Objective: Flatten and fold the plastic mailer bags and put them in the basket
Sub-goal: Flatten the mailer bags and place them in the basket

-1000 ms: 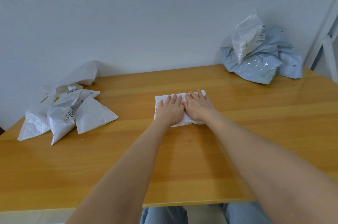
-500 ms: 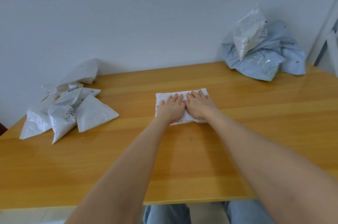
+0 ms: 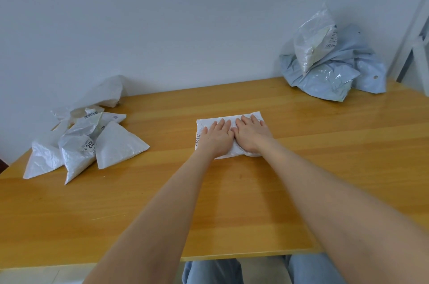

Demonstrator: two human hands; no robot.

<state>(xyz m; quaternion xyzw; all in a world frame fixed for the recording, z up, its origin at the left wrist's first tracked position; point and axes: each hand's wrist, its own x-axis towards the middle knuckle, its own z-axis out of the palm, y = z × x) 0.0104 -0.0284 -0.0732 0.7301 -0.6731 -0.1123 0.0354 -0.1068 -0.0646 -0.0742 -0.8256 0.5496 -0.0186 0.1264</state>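
Pressing down now, both hands flat on a folded white mailer (image 3: 204, 124) that lies near the middle of the wooden table (image 3: 232, 202), a little toward the table's far edge. Left hand (image 3: 217, 138) covers the left half of it, palm down, fingers (image 3: 220, 124) straight and spread lightly toward the wall (image 3: 185, 17). Right hand (image 3: 249, 134) sits right beside it, palm down too, fingers extended, and the two hands touch along their inner edges. Nothing is pinched or gripped; this is all palm weight on plastic. The mailer shows as a compact rectangle, a crinkled strip of it peeking out past the fingertips and a white edge showing under the wrists. Black printed digits (image 3: 198, 142) run along its left edge, partly covered by the left hand. Over at the table's far-left corner lies a loose pile of white mailers (image 3: 111, 146), several showing as triangular shapes, some with printed labels, overlapping each other. At the table's far-right corner, against the wall, sits a crumpled heap of blue-grey mailers (image 3: 329, 79), and a puffy white bag (image 3: 311, 44) with a barcode label stands on top of that heap. Both forearms reach in from the table's near edge, bare, and below that edge a bit of blue denim (image 3: 213, 272) shows.
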